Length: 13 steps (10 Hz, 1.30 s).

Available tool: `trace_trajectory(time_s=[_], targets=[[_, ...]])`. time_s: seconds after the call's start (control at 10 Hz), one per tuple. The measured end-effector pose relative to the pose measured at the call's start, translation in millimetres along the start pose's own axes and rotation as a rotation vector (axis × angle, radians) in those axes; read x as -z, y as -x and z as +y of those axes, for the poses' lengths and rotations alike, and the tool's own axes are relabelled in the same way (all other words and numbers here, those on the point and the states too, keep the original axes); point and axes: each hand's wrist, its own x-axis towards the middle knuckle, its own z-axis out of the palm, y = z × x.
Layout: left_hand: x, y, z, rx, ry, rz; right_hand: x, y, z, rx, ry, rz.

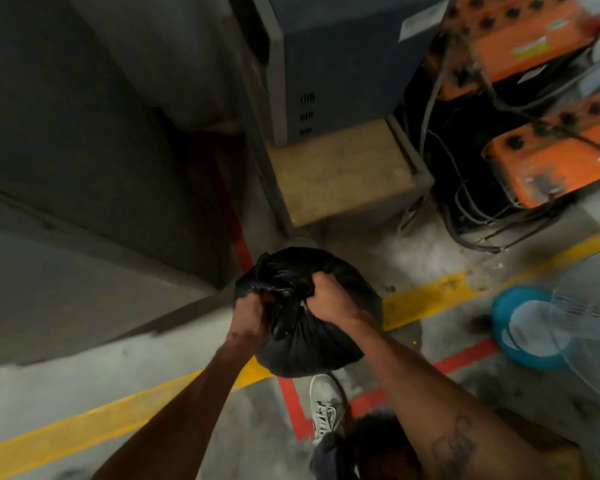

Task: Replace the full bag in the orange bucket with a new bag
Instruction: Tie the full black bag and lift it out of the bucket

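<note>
A full black plastic bag (305, 341) hangs in the air in front of me, above the concrete floor. My left hand (248, 315) grips the gathered top of the bag on its left side. My right hand (328, 299) clutches the bunched plastic on the right side of the neck. Both fists are closed tight on the bag's mouth. No orange bucket is in view.
Grey cabinets (84, 185) stand to the left and a blue-grey cabinet (333, 64) on a low platform (340, 171) ahead. Orange machines (551, 168) with cables lie at the right. A blue fan (534, 334) stands at the right. Yellow and red floor lines (426, 299) cross below; my shoe (324, 407) is underneath.
</note>
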Motion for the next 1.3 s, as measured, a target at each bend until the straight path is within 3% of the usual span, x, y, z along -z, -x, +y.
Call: trace_trajectory(time_s=[0.1,0.2,0.3,0.4,0.6,0.8,1.1,1.3], targets=[[-15,-45,-19,-0.005,-0.327,-0.002,-26,-46,21,0.051,0.064,-0.028],[-33,-74,-47,-0.040,-0.425,-0.027,-52,-86,46,0.089,0.144,-0.050],[-55,-115,-100,-0.091,-0.490,0.071,-62,-95,54,0.158,0.183,-0.045],[-60,-119,-97,-0.183,-0.519,0.037,-67,-98,57,0.150,0.215,-0.025],[-56,-86,-55,-0.146,-0.622,0.026,-56,-76,39,0.081,0.291,-0.026],[-26,-13,-9,-0.166,-0.495,0.072,-16,-14,2,0.039,0.181,0.001],[55,211,120,-0.205,-0.334,0.137,86,150,-97,0.053,0.075,0.067],[96,340,149,-0.205,-0.332,0.237,130,258,-158,0.122,0.033,0.094]])
